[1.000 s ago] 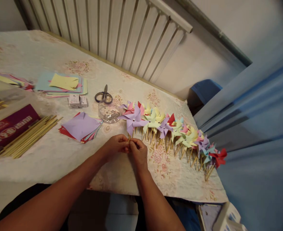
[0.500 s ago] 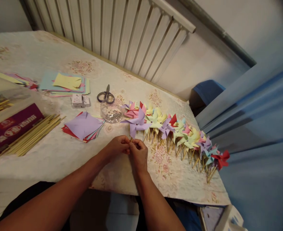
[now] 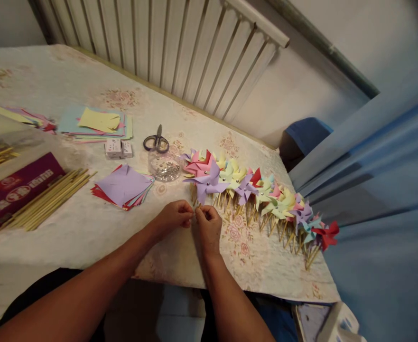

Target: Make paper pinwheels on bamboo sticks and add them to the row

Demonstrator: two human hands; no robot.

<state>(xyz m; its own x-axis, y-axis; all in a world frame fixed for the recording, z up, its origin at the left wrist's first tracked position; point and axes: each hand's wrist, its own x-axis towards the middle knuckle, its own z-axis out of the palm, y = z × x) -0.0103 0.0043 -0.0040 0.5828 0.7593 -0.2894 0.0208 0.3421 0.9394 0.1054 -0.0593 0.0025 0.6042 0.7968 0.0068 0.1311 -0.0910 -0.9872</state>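
Note:
A purple paper pinwheel (image 3: 210, 182) with a small pin at its centre stands upright just beyond my fingers. My right hand (image 3: 209, 228) pinches its wooden stick near the lower end. Beside it, slightly apart, my left hand (image 3: 175, 214) is closed with thumb and fingers together; what it holds, if anything, is hidden. Close behind and to the right lie several finished pinwheels (image 3: 280, 206) in a long row, red, yellow, green, pink and blue, their sticks pointing toward me.
A clear dish (image 3: 166, 170) of small metal pins sits left of the pinwheels, below dark scissors (image 3: 157, 141). Cut paper squares (image 3: 123, 186), small boxes (image 3: 118, 148), coloured sheets (image 3: 94, 122) and wooden sticks (image 3: 54, 199) beside a purple package (image 3: 20, 192) lie leftward on the floral tablecloth (image 3: 180, 256).
My right hand has shifted slightly right with the purple pinwheel, coming apart from my left hand. My left hand has barely moved.

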